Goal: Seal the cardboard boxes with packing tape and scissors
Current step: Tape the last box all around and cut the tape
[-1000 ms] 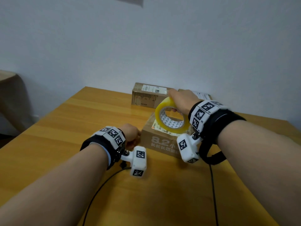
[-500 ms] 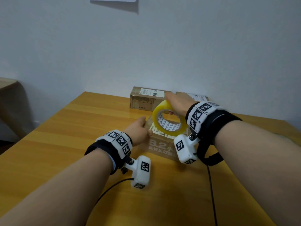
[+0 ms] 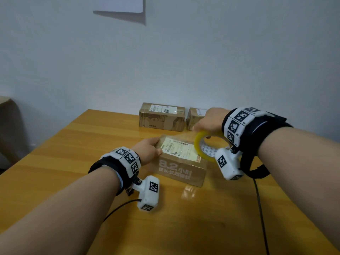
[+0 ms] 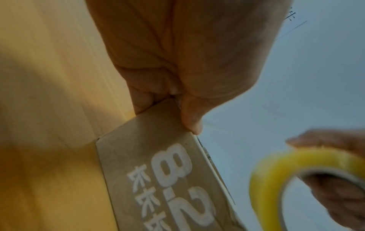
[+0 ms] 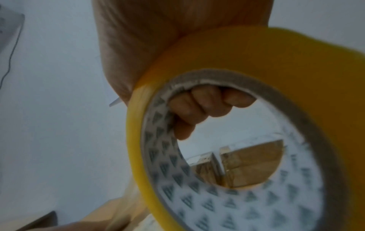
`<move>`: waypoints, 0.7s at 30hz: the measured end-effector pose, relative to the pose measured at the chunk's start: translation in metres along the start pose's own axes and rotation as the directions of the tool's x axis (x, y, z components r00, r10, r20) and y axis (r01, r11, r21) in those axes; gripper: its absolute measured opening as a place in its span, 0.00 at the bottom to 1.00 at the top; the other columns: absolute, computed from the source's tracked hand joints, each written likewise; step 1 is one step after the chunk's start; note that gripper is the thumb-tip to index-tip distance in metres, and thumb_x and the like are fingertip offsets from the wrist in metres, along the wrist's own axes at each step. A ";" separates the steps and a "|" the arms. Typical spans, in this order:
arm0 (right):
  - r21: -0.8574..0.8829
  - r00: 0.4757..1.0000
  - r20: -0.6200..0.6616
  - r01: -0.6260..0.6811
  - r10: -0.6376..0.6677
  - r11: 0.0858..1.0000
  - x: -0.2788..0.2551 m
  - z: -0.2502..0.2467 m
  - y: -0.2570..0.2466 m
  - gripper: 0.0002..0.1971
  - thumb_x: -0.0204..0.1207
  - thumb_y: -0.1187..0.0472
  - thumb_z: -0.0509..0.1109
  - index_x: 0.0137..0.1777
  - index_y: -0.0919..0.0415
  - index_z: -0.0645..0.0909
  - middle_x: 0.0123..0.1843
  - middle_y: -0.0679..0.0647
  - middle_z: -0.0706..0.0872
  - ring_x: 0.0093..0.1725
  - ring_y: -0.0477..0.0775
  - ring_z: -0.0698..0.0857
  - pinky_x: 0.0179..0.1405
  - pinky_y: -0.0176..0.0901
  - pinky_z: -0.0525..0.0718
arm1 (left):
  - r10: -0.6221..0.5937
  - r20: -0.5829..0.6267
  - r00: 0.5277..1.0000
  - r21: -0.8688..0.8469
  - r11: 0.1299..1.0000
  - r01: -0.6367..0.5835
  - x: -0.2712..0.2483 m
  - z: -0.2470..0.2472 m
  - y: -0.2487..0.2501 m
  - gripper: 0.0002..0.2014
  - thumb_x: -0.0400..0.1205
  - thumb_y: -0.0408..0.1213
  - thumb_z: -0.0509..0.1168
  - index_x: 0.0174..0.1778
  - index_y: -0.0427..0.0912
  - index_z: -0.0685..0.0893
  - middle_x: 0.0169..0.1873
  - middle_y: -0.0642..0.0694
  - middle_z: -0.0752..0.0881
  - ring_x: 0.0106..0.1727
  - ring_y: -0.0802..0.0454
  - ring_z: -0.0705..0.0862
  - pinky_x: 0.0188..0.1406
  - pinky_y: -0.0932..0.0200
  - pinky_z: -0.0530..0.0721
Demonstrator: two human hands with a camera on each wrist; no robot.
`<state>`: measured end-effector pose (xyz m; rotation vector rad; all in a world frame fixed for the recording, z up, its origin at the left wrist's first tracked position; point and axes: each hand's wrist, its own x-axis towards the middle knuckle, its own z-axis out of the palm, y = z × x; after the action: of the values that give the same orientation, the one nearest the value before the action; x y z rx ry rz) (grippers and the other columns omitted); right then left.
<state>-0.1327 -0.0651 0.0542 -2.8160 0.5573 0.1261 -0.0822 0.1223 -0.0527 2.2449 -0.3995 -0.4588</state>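
Note:
A small cardboard box printed "8.2" with a white shipping label lies on the wooden table in front of me. My left hand grips the box's left end, thumb on the top edge, as the left wrist view confirms on the box. My right hand holds a yellow roll of packing tape above the box's right end, fingers curled through its core. The tape roll fills the right wrist view. A clear strip seems to stretch from roll to box. No scissors are in view.
Two more cardboard boxes stand at the table's far edge against the wall, one larger and one partly hidden behind my right hand. Black cables trail from the wrist cameras across the near table. A paper sheet hangs on the wall.
My left hand moved from the table beside the box up to its left end and took hold. My right hand carried the tape roll to the right, over the box's right end.

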 end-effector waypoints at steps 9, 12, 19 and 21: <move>-0.091 0.992 0.116 -0.034 0.044 0.995 -0.003 0.002 -0.002 0.23 0.72 0.34 0.73 0.38 0.55 0.78 0.47 0.53 0.84 0.50 0.57 0.84 0.53 0.47 0.81 | 0.096 -0.024 0.995 -0.042 0.994 -0.097 -0.003 0.005 -0.008 0.25 0.87 0.37 0.59 0.80 0.59 0.66 0.69 0.54 0.79 0.54 0.58 0.79 0.51 0.66 0.74; -0.071 0.990 0.128 -0.046 0.055 0.996 -0.007 0.002 -0.005 0.16 0.76 0.42 0.74 0.47 0.56 0.80 0.54 0.54 0.83 0.51 0.57 0.81 0.52 0.47 0.80 | 0.108 -0.017 0.994 0.041 0.993 -0.107 -0.004 0.006 -0.011 0.23 0.88 0.41 0.56 0.80 0.59 0.66 0.69 0.54 0.79 0.60 0.55 0.77 0.56 0.62 0.71; -0.068 0.987 0.152 -0.047 0.057 0.997 -0.019 0.002 -0.014 0.18 0.82 0.49 0.70 0.65 0.60 0.80 0.57 0.57 0.79 0.50 0.55 0.78 0.43 0.44 0.76 | 0.091 0.042 0.995 0.183 0.978 -0.097 0.005 0.004 -0.014 0.21 0.89 0.43 0.52 0.80 0.58 0.67 0.71 0.47 0.77 0.60 0.51 0.78 0.50 0.63 0.73; -0.074 0.986 0.159 -0.047 0.058 0.996 -0.019 0.002 -0.013 0.14 0.82 0.49 0.69 0.55 0.60 0.82 0.55 0.55 0.77 0.46 0.54 0.79 0.40 0.43 0.77 | 0.100 0.055 0.993 0.203 0.973 -0.109 0.007 0.003 -0.017 0.21 0.89 0.45 0.50 0.80 0.61 0.65 0.70 0.46 0.78 0.57 0.52 0.77 0.46 0.64 0.74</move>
<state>-0.1449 -0.0458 0.0581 -2.8253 0.6003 0.3877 -0.0747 0.1286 -0.0691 2.4019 -0.6099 -0.4288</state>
